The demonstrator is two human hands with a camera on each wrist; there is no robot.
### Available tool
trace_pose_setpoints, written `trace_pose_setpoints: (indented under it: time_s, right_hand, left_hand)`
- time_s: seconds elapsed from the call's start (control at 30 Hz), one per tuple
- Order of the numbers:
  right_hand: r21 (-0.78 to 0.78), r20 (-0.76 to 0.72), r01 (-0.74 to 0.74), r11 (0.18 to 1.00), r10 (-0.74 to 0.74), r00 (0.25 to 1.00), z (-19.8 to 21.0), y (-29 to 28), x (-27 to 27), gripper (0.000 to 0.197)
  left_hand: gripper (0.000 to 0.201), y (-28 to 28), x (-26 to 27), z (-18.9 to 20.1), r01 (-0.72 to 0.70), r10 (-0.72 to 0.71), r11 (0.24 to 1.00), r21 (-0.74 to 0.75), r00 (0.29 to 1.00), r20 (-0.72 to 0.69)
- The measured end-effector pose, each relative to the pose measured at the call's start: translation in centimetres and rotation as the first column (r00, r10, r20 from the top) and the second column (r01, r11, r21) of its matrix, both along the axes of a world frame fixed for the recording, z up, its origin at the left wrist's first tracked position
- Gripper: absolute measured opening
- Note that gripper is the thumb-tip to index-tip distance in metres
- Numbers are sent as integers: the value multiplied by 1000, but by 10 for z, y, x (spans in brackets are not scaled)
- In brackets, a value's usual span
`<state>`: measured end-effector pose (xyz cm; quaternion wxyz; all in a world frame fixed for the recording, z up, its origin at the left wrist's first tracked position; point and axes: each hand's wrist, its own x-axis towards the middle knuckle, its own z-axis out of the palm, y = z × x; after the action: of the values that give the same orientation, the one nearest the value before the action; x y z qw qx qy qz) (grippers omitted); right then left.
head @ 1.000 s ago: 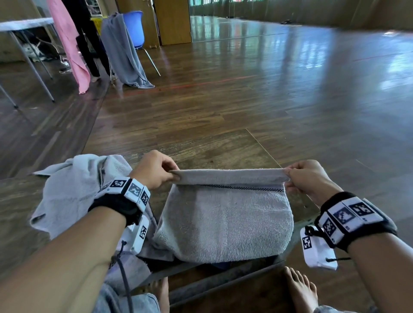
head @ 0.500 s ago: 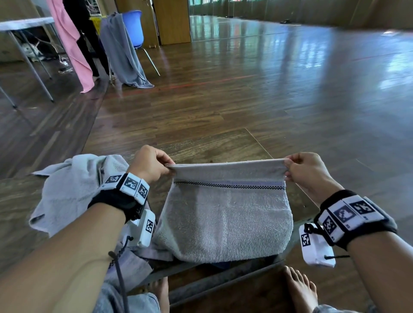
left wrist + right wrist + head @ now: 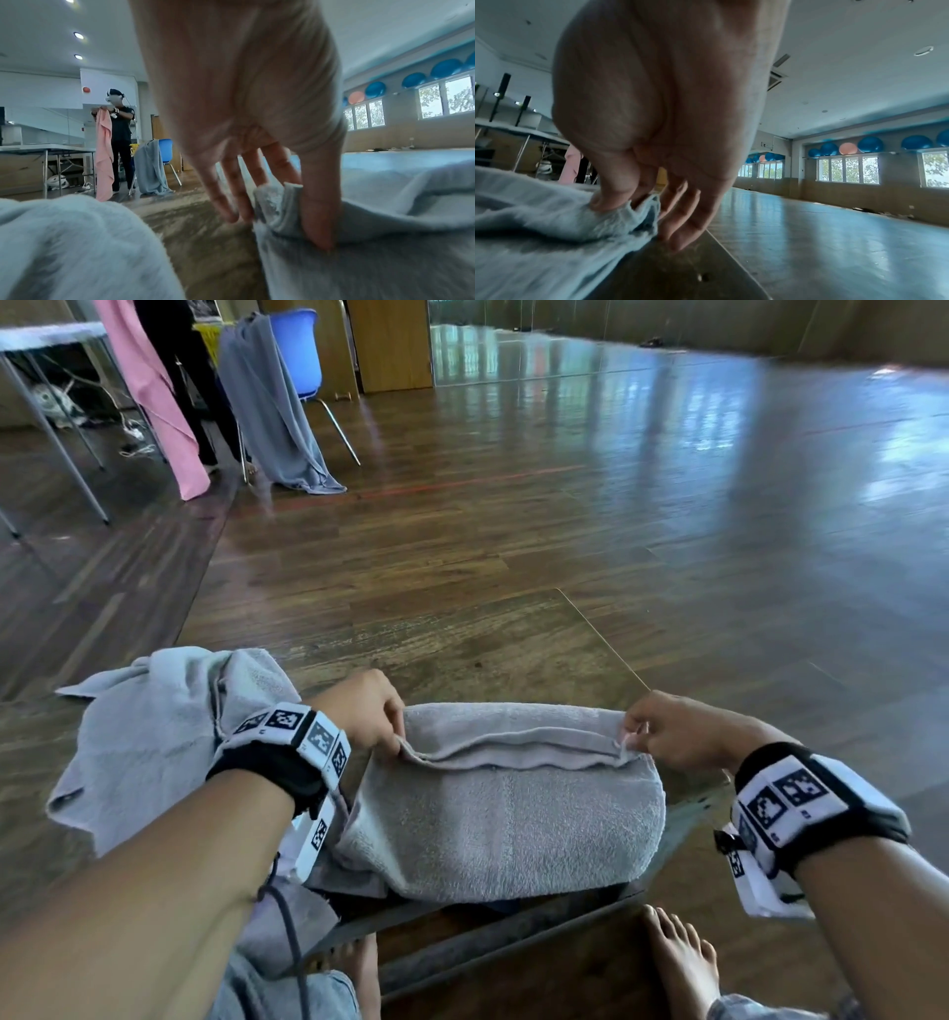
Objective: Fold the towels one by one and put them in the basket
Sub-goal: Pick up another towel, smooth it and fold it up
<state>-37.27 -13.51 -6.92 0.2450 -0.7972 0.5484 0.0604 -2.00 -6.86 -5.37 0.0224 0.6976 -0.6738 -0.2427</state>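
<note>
Grey terry cloth fills the near middle of the scene: a folded towel [image 3: 503,819] lies on a low wooden board [image 3: 462,639] that rests on the floor, its near edge hanging over the board's near side. The left hand [image 3: 364,711] pinches the towel's left corner between thumb and fingers, and the right hand [image 3: 678,731] pinches the right corner the same way — the doubled hems run in a loose, slightly rippled line between them, lying across the top of the folded cloth. In the left wrist view the thumb [image 3: 318,213] presses down on the bunched corner while the other fingers reach behind it; in the right wrist view the thumb [image 3: 613,194] clamps the frayed corner against the fingers under it. Both hands are closed on the cloth.

Left of the held towel, touching the left wrist, sits a crumpled heap of more grey towels [image 3: 154,737]. Bare feet [image 3: 683,963] show at the near edge, under the board's overhang.

Far left, another person [image 3: 120,138] wearing a headset holds up a pink towel [image 3: 154,397] beside a folding table [image 3: 41,341]. Just right of them a blue chair [image 3: 298,346] has a grey towel draped over it — its end trails on the wooden floor [image 3: 667,531]. Blue and pink exercise balls [image 3: 870,145] line a shelf above the windows.
</note>
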Motion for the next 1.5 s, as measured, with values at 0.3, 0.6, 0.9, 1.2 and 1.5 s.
trace_pose_setpoints:
  time_s: [0.3, 0.6, 0.9, 1.2, 1.5]
  right_hand:
    - [-476, 541, 436, 764, -136, 830, 40, -10, 16, 13]
    - [-543, 609, 288, 789, 133, 782, 18, -14, -13, 20]
    - [-157, 676, 194, 968, -38, 736, -30, 2, -29, 20]
    - [-125, 721, 257, 958, -90, 687, -24, -4, -27, 13]
    - [36, 648, 213, 976, -185, 739, -7, -14, -34, 16]
  left_hand:
    - [17, -17, -16, 45, -154, 210, 686, -711, 978, -10]
    - [15, 1, 17, 35, -143, 6, 628, -765, 984, -178]
    - [22, 23, 25, 2, -128, 54, 939, -318, 972, -230]
    - [25, 18, 39, -2, -150, 93, 973, -173, 949, -300]
    - [32, 22, 42, -1, -183, 302, 949, 258, 766, -568]
